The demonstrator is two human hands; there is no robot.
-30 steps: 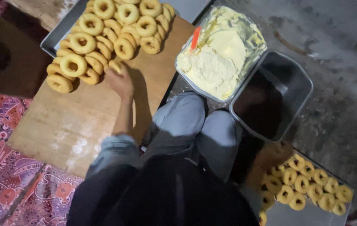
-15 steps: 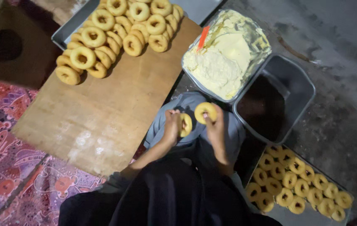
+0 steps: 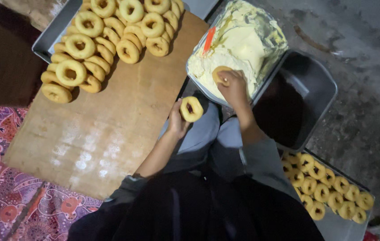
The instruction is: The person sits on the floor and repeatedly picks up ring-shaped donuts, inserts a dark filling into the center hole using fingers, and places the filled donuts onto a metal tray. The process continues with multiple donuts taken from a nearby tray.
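Golden, ring-shaped fried dough (image 3: 191,109) sat pinched in the left hand (image 3: 177,121) over the lap, much as half a second before. The right hand (image 3: 233,88) had left the lap and reached up, its fingers closed on a second golden dough ring (image 3: 221,75), pressing it into the pale yellow cream in the metal tray (image 3: 243,42). Plain rings stayed heaped on the wooden board (image 3: 109,125).
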